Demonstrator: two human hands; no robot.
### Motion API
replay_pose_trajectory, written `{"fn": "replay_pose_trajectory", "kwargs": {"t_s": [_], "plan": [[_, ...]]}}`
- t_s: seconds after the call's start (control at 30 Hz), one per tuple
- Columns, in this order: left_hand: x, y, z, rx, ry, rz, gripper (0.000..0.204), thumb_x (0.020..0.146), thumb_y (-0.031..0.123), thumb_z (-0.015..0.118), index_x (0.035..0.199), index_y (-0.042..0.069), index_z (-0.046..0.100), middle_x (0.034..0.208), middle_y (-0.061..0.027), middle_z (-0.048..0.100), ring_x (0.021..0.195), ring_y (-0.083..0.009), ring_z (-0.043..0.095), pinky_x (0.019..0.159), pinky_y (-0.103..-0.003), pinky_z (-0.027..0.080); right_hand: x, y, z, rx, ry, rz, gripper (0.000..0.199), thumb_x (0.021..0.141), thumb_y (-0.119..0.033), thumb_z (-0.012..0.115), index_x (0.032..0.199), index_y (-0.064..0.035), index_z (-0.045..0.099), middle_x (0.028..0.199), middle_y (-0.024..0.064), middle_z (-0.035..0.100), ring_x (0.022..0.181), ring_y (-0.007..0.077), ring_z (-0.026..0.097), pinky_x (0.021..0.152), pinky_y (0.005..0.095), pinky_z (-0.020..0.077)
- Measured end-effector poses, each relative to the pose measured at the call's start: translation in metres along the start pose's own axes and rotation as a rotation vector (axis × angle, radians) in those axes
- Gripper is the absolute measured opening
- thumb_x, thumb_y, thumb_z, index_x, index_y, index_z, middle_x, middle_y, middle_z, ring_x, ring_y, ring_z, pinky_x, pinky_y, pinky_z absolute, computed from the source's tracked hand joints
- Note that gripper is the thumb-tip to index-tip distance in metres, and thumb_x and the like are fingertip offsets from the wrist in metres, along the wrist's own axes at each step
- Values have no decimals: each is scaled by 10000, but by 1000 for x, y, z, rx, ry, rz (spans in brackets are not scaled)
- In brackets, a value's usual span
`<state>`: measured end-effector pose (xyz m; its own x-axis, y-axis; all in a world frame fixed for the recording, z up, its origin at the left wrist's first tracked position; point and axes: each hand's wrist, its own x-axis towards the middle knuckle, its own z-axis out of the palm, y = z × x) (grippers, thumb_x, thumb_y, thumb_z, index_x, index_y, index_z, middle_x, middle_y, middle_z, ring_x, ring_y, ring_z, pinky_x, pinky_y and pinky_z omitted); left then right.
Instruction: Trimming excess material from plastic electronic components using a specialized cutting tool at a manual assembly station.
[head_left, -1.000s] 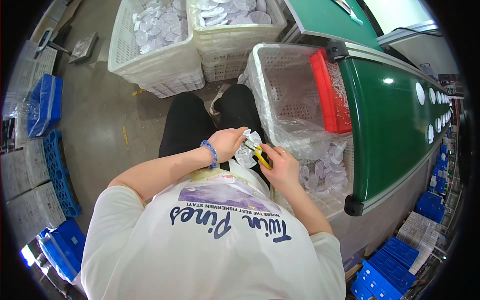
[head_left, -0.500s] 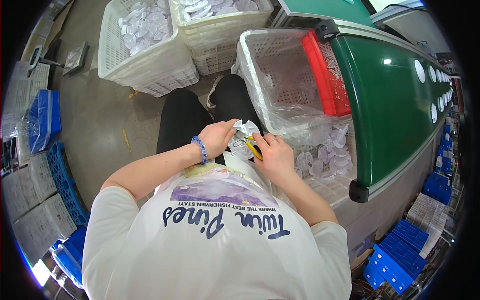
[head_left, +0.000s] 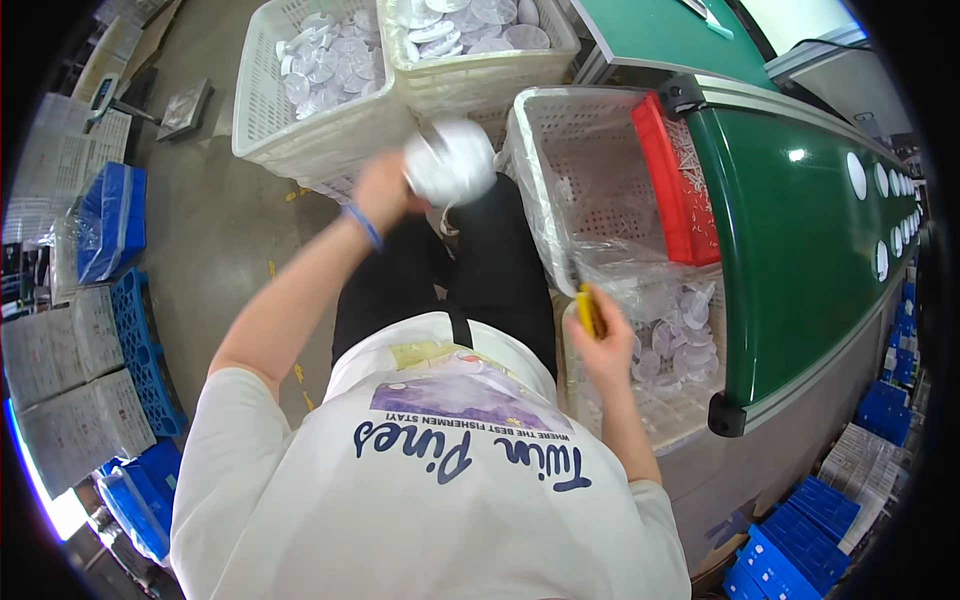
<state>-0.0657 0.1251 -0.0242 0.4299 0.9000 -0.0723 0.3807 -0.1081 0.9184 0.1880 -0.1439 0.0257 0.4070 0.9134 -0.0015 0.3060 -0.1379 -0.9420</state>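
Note:
My left hand (head_left: 384, 190) is closed on a white round plastic part (head_left: 452, 164), held out over my knees near the far crates; motion smears both. In my right hand (head_left: 607, 345) is a pair of yellow-handled cutting pliers (head_left: 588, 312), its tip pointing away from me, just beside the near crate. Clear round plastic pieces (head_left: 675, 345) lie in that near crate, below my right hand's right side. The pliers' jaws are too blurred to tell whether they are apart.
Two white crates (head_left: 300, 135) with round plastic parts stand at the far side. A mesh crate (head_left: 530, 150) lined with film stands ahead on the right, a red tray (head_left: 655, 170) of small white bits across it. A green conveyor belt (head_left: 790, 250) carrying white discs runs along the right.
My left hand has swung forward with the white part, away from the pliers. My right hand has drawn to the right and slightly back, still holding the pliers. The view has shifted a little.

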Motion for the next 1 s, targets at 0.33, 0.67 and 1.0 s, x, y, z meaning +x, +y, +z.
{"fn": "replay_pose_trajectory", "kwargs": {"t_s": [0.33, 0.67, 1.0], "plan": [[34, 5, -50, -728, -100, -433, 349, 936, 205, 450, 1195, -23, 505, 1061, -100, 595, 947, -174, 589, 833, -257, 494, -82, 194, -62, -300, 400, 399, 415, 768, -79, 567, 1168, 0, 489, 937, 146, 576, 827, 259, 570, 763, 319, 458], [-28, 12, 29, -483, -377, -634, 175, 869, 100, 472, 999, 48, 578, 740, 33, 532, 634, -59, 501, 581, -172, 419, -142, 321, -91, -987, 254, 882, 371, 751, -151, 623, 1089, -108, 476, 1135, 120, 503, 1089, 324, 484, 819, 484, 445], [-34, 25, 34, -343, -293, -731, 213, 905, 155, 484, 1054, 42, 587, 735, 49, 542, 632, -28, 508, 553, -152, 412, -113, 331, -67, -966, 161, 1347, 878, 550, -379, 834, 1195, -55, 335, 1236, 140, 457, 1144, 290, 490, 884, 430, 455]]}}
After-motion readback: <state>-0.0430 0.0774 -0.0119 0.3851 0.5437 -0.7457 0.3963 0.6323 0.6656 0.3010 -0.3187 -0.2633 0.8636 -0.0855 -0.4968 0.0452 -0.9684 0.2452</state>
